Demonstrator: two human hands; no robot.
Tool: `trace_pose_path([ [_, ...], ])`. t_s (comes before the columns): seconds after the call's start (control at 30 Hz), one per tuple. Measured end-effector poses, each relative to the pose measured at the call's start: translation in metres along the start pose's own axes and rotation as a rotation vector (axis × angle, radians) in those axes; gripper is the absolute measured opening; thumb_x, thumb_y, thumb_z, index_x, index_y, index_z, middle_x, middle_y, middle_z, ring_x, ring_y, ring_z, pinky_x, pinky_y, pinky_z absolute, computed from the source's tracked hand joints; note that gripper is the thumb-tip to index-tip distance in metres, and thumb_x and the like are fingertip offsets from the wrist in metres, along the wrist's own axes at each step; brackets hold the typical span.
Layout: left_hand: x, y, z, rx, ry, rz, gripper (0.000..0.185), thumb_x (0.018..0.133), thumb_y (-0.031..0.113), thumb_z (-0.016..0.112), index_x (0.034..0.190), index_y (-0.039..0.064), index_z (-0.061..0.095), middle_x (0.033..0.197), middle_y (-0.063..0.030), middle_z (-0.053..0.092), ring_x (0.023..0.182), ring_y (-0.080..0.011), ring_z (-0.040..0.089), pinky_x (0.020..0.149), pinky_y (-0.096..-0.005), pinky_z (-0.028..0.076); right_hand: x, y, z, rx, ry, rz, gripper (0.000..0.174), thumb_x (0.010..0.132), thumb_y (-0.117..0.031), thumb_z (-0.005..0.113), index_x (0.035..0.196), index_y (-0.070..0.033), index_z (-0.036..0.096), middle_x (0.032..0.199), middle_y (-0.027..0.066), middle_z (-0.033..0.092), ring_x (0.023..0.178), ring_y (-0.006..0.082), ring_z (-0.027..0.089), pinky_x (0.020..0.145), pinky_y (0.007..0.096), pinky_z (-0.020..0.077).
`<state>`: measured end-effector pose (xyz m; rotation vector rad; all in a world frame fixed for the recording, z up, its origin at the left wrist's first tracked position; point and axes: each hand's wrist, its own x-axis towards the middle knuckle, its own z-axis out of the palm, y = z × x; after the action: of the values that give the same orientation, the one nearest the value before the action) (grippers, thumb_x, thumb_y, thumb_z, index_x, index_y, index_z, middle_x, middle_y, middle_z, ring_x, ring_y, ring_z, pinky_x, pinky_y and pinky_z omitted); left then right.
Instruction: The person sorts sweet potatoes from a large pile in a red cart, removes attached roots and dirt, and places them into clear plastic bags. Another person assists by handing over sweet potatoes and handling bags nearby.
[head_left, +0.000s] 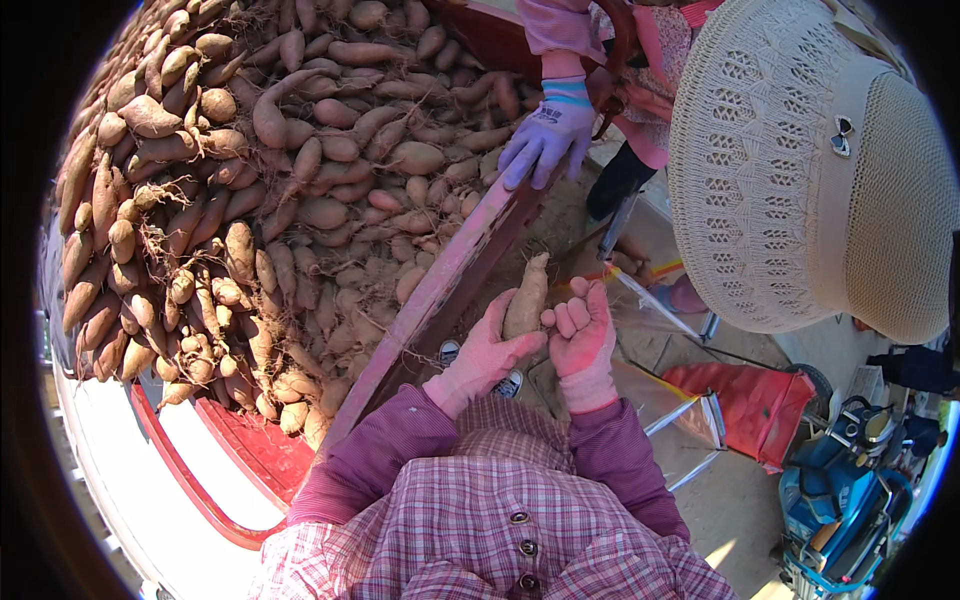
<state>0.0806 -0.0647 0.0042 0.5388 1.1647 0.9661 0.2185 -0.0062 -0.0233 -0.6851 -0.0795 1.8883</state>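
My left hand (491, 352), in a pink glove, grips a sweet potato (528, 298) by its lower part, its narrow tip pointing up and away from me. Close beside it on the right is my right hand (585, 337), also pink-gloved, with its fingers curled; whether it pinches something small cannot be told. Both hands are just right of the pink-painted metal side panel (420, 300) of a truck bed. Beyond that panel lies a large heap of sweet potatoes (322, 172), many with thin roots.
A co-worker in a knitted sun hat (757, 165) stands close at the right, one purple-gloved hand (551, 139) on the panel's top edge. Metal-framed clear bags (675, 405), a red bag (739, 405) and a blue scooter (840, 495) are on the right. Red rails (187, 480) lie lower left.
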Motion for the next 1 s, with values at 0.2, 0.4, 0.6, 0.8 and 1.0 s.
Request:
trace_pose_path([
  [0.2,0.015,-0.016,0.005,-0.294,-0.057,-0.035,0.073,0.079,0.003,0.069,0.140,0.002,0.030,0.116,-0.0069,0.053,0.093,-0.0110,0.055,0.078,-0.0237,0.047,-0.006,-0.023,-0.023,0.125,-0.080,0.404,0.031,0.098,-0.035,0.044,0.096,-0.006,0.054,0.050,-0.0074,0.024,0.040,0.0071,0.023,0.038,0.0236,0.0211],
  [0.4,0.017,-0.045,0.012,-0.279,-0.008,-0.050,0.068,0.079,0.012,0.069,0.137,0.001,0.035,0.110,-0.0054,0.055,0.094,-0.0128,0.056,0.082,-0.0258,0.046,-0.039,-0.030,-0.031,0.000,-0.030,0.563,0.033,0.099,-0.037,0.042,0.093,-0.006,0.053,0.049,-0.0081,0.023,0.038,0.0074,0.023,0.037,0.0238,0.0219],
  [0.6,0.043,-0.010,0.003,-0.247,0.082,0.030,0.064,0.080,0.009,0.067,0.135,0.001,0.035,0.087,-0.0035,0.054,0.068,-0.0103,0.053,0.064,-0.0240,0.046,-0.046,-0.016,-0.071,-0.308,0.043,0.382,0.042,0.092,-0.041,0.055,0.108,-0.002,0.052,0.058,-0.0020,0.046,0.045,0.0124,0.042,0.044,0.0271,0.0381],
  [0.8,0.036,-0.016,0.001,0.047,0.006,0.001,0.075,0.076,0.009,0.071,0.139,0.002,0.030,0.099,-0.0067,0.054,0.068,-0.0079,0.052,0.067,-0.0227,0.046,-0.006,-0.028,-0.124,-1.646,-0.037,0.230,0.073,0.084,-0.045,0.063,0.135,0.001,0.039,0.126,0.0160,0.049,0.115,0.0236,0.048,0.094,0.0348,0.0412],
  [1.0,0.029,-0.032,-0.005,0.670,-0.014,0.122,0.082,0.081,0.038,0.066,0.141,-0.001,0.027,0.133,-0.0245,0.045,0.125,-0.0282,0.044,0.102,-0.0350,0.036,0.018,-0.004,-0.060,-0.706,-0.056,0.281,0.054,0.087,-0.039,0.062,0.122,-0.001,0.049,0.111,0.0116,0.058,0.103,0.0207,0.056,0.090,0.0329,0.0446],
])
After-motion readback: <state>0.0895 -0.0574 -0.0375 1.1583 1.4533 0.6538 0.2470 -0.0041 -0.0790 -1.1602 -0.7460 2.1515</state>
